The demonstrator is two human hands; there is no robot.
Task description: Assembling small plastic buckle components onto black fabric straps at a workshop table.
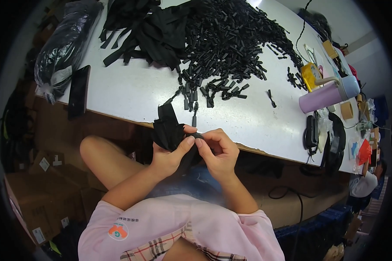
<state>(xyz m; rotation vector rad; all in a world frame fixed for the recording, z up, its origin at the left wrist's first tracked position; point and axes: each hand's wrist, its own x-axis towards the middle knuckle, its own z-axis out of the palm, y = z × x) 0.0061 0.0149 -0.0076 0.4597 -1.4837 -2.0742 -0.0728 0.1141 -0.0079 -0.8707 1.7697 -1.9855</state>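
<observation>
At the table's near edge, my left hand (172, 155) is closed around a bundle of folded black fabric strips (166, 126), which stands up out of the grip. My right hand (221, 153) meets it, thumb and forefinger pinching a dark piece of the black strip beside the left thumb. The other right fingers are curled in. Exactly what sits between the fingertips is too small to make out. Just beyond the fingers lies a black zipper pull (194, 118). A large heap of black zipper pulls (231, 43) spreads across the table behind it.
More black fabric strips (159, 32) lie at the far left, near a plastic-wrapped black roll (67, 43) and a dark flat phone-like slab (79, 91). At right are a purple bottle (320, 98), a yellow packet (310, 76) and a tape roll (346, 110). Cardboard boxes (48, 200) stand lower left.
</observation>
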